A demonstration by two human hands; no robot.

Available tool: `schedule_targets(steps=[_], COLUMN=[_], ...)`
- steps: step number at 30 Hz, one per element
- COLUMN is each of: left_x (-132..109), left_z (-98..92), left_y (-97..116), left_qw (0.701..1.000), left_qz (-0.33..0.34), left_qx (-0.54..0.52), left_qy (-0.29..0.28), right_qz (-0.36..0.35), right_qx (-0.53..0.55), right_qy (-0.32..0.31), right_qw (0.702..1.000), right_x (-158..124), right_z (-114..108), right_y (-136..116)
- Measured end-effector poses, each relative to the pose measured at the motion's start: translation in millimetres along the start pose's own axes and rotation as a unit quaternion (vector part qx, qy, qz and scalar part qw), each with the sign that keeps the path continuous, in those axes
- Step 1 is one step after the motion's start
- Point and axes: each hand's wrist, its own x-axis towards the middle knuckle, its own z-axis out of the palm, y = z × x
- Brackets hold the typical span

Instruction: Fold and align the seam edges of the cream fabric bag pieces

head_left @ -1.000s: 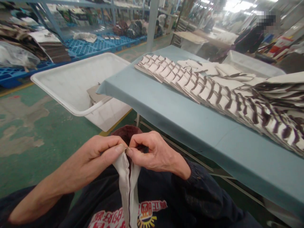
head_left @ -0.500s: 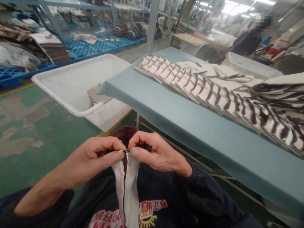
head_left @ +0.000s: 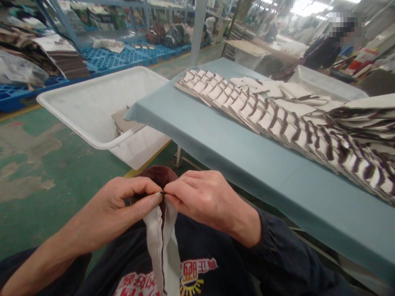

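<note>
A strip-like white fabric piece [head_left: 171,246] with a dark brown seam down its middle hangs in front of my chest. My left hand [head_left: 123,205] pinches its upper end between thumb and forefinger. Right beside those fingertips, my right hand [head_left: 206,201] pinches the same end, its back turned toward me and its thumb mostly hidden. Behind the hands a maroon part of the cloth [head_left: 159,174] curves up. Whatever lies exactly between the fingertips is too small to make out.
A blue-covered table [head_left: 247,160] bears a long overlapping row of white and brown fabric pieces [head_left: 256,107]. Left of it stands a white plastic bin [head_left: 77,119] with a beige piece [head_left: 120,121] inside. Blue pallets [head_left: 105,61] lie behind. A person [head_left: 324,49] is at the far right.
My right hand has rolled over, so its back now faces up and its fingers close at the fabric's end. My left hand keeps its pinch almost in place.
</note>
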Motion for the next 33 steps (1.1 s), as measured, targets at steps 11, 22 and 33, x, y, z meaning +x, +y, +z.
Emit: schedule_targets(steps=[11, 22, 33], left_x=[-12, 7, 8], left_z=[-3.4, 0.8, -3.6], left_y=[-18, -7, 5], left_qw=[0.998, 0.988, 0.996], left_qz=[-0.036, -0.071, -0.090], left_qx=[0.023, 0.121, 0.021], left_qy=[-0.039, -0.066, -0.014], right_qz=[0.094, 0.207, 0.324], right_qx=[0.131, 0.186, 0.452], right_qy=[-0.032, -0.164, -0.168], right_qw=[0.986, 0.946, 0.814], right_x=[5, 21, 24], right_z=[15, 9, 10], right_y=[5, 1, 1])
